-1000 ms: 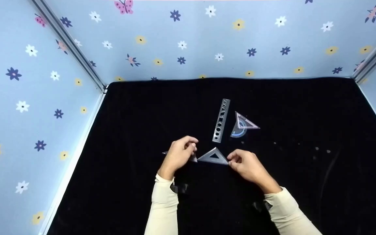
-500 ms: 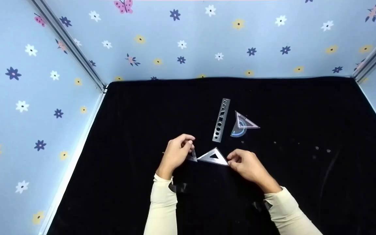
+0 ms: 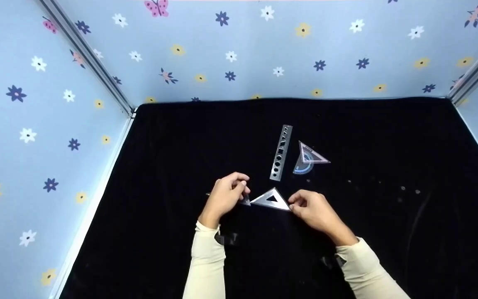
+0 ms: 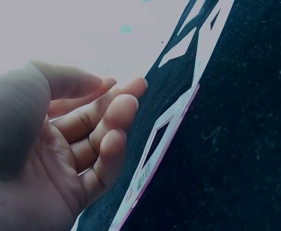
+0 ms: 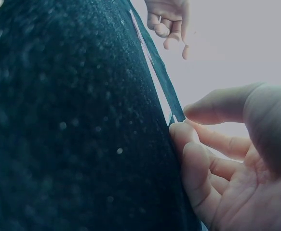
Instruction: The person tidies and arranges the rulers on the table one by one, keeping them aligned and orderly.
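Note:
On the black cloth, a clear set square point(image 3: 280, 203) lies flat in front of me. My right hand point(image 3: 314, 209) pinches its right corner between thumb and fingertips, also at the corner in the right wrist view. A second set square point(image 3: 245, 202), pink-edged in the left wrist view, lies to the left, its corner close to the first one's left tip. Most of it is hidden from the head camera by my left hand point(image 3: 223, 196), which hovers above with loosely curled fingers. The left wrist view shows nothing gripped in that hand.
Farther back a clear stencil ruler point(image 3: 277, 164) with cut-out shapes lies lengthwise. Right of it, a pinkish set square point(image 3: 322, 160) overlaps a blue-marked protractor point(image 3: 303, 171). Flower-patterned panels point(image 3: 255, 50) wall in the back and sides.
My left hand shifted slightly left and up, then back down a little over its set square. The right hand stays at the same corner; the tools keep their places.

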Available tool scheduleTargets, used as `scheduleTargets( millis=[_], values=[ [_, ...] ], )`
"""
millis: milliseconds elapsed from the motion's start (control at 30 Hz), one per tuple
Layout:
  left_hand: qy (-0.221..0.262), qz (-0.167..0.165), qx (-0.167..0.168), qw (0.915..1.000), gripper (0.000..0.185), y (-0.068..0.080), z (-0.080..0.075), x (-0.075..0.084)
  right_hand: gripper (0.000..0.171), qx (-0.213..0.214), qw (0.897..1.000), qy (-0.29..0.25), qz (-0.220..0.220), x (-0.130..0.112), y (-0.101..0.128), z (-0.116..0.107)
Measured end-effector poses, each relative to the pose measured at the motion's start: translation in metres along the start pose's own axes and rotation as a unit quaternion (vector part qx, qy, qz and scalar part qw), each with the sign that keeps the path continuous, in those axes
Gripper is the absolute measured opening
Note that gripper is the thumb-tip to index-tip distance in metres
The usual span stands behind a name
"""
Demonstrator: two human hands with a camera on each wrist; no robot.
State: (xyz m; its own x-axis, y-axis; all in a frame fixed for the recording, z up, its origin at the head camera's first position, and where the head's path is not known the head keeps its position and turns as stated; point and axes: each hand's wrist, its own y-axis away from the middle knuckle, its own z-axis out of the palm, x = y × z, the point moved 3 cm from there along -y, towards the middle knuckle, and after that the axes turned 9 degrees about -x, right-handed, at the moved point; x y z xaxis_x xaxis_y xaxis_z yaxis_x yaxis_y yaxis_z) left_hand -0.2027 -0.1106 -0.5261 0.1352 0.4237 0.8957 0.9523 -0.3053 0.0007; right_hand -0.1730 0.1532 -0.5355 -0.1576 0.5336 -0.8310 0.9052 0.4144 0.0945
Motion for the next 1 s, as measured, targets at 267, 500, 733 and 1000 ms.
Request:
scheduleTargets(
  millis=[267, 500, 733, 1000],
  values=[
    [-0.019, -0.035, -0.059, 0.9975, 0.024, 0.0, 0.007, 0.0, 0.011, 0.0, 1.0, -0.002, -0.001, 0.0, 0.0, 0.0],
    [-0.024, -0.042, -0.069, 0.9965, 0.022, 0.0, 0.009, -0.003, 0.013, 0.0, 1.0, -0.002, -0.004, 0.0, 0.0, 0.0],
    [-0.025, -0.043, -0.074, 0.996, 0.022, 0.0, 0.01, -0.001, 0.014, 0.0, 1.0, 0.001, -0.007, 0.0, 0.0, 0.0],
    [-0.033, -0.037, -0.076, 0.9959, 0.022, 0.0, 0.011, -0.001, 0.013, 0.003, 1.0, -0.006, -0.006, 0.0, 0.0, -0.001]
  ],
)
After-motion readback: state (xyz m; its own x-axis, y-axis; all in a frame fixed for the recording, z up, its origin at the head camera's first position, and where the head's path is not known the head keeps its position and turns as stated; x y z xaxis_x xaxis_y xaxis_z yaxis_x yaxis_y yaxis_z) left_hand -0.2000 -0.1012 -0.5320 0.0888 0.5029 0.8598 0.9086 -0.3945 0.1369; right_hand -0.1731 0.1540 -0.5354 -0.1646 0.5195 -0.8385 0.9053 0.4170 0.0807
